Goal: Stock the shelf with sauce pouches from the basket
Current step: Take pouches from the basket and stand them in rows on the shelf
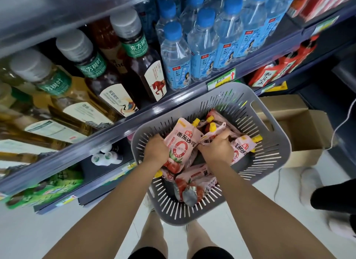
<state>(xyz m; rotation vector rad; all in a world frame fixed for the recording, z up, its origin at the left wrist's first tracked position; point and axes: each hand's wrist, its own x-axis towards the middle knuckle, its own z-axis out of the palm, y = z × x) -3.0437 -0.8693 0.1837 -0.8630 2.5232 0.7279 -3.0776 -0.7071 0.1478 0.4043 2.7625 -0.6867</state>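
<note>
A grey slotted plastic basket (269, 123) sits low in front of the shelf and holds several pink tomato-sauce pouches with yellow caps. Both my hands are inside it. My left hand (156, 149) grips the left edge of an upright pink pouch (183, 143) with a big red ring on its face. My right hand (216, 149) is closed over another pouch (212, 137) just to the right, its yellow cap sticking up. More pouches (192, 183) lie flat beneath and toward me.
Shelves to the left carry tea bottles (107, 73) and blue-capped water bottles (202, 46); red cartons (269, 75) stand at right. An open cardboard box (300, 127) lies on the floor beyond the basket. Another person's white shoe (310, 185) is at right. My legs are below.
</note>
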